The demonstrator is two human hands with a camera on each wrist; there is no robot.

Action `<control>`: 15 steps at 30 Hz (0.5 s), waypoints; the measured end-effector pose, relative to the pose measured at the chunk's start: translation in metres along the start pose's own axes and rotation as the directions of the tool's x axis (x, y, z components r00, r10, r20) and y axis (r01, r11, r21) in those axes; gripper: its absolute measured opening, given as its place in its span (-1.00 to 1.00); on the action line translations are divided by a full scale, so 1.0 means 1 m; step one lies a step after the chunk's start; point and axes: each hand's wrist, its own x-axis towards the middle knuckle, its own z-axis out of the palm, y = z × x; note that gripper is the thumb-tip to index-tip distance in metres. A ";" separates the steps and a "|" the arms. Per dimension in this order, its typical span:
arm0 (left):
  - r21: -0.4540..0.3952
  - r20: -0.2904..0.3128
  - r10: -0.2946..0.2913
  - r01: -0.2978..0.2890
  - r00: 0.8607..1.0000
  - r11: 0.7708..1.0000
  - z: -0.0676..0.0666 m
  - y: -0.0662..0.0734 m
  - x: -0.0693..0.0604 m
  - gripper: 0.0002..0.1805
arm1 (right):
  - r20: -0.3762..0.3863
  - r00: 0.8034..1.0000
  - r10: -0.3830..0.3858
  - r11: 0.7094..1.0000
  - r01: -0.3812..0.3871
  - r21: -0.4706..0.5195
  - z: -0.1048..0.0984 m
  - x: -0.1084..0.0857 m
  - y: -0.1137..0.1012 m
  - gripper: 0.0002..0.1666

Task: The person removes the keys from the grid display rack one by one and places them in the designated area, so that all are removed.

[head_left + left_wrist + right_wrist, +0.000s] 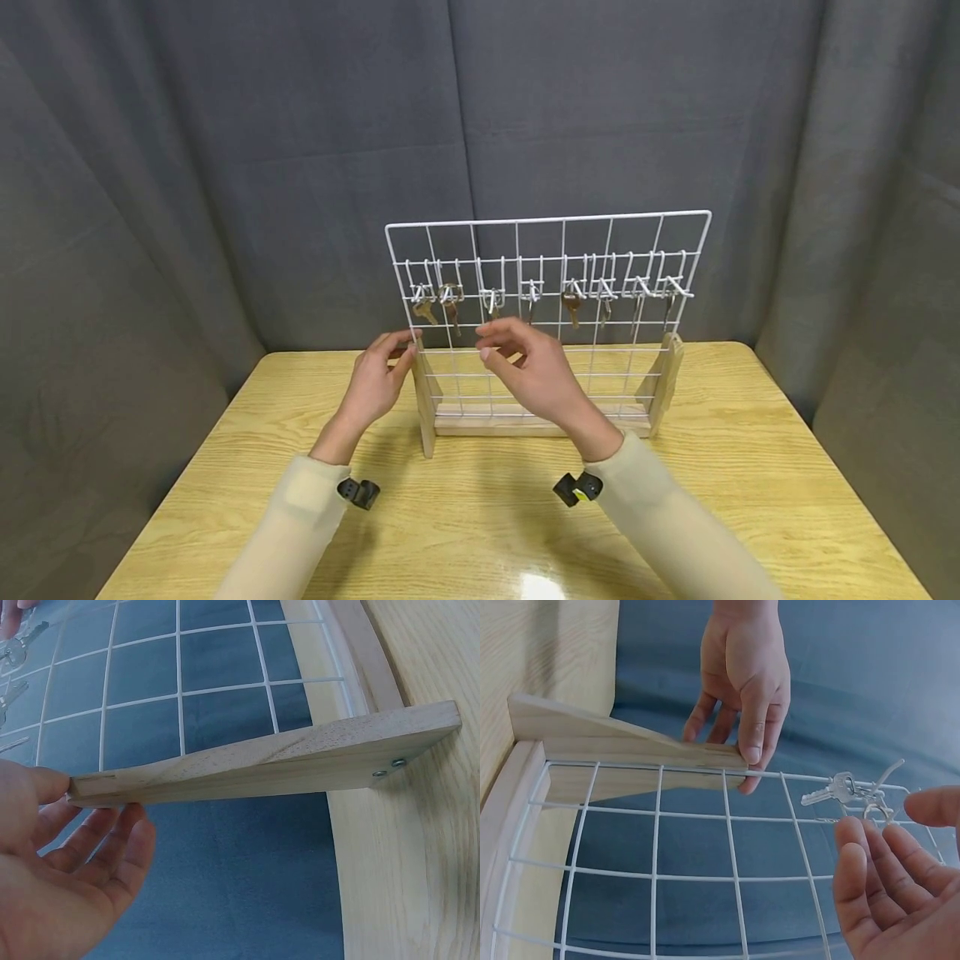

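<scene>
A white wire grid rack (548, 219) stands upright on a wooden base (540, 427). My left hand (375, 375) grips the top end of the left wooden side support (225, 769), thumb on one face and fingers on the other. My right hand (536, 367) is held in front of the grid, fingers loosely bent, with nothing between them. In the right wrist view, a silver key (826, 793) hangs on a ring close to the right fingertips; whether they touch cannot be told. Brass-coloured keys (424, 312) hang at the left end of the hook row.
Several white hooks (606, 287) run across the upper grid, bearing other keys such as a brown one (572, 309). The right wooden support (663, 379) holds the other side. Beneath lies a wood-grain table (450, 517); a grey curtain (337, 167) hangs behind and beside it.
</scene>
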 end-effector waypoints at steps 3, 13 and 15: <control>0.001 0.001 0.006 -0.006 1.000 1.000 0.001 -0.001 0.000 -0.63 | -0.001 1.000 -0.005 1.000 0.005 0.009 0.004 0.002 0.000 -0.72; -0.003 -0.002 0.003 -0.003 1.000 1.000 0.001 -0.001 -0.002 -0.63 | 0.014 1.000 0.016 1.000 -0.016 0.001 0.015 0.011 -0.003 -0.75; -0.004 -0.004 -0.002 0.002 1.000 1.000 0.000 0.000 -0.002 -0.63 | 0.020 1.000 0.017 1.000 -0.017 -0.001 0.017 0.013 -0.004 -0.75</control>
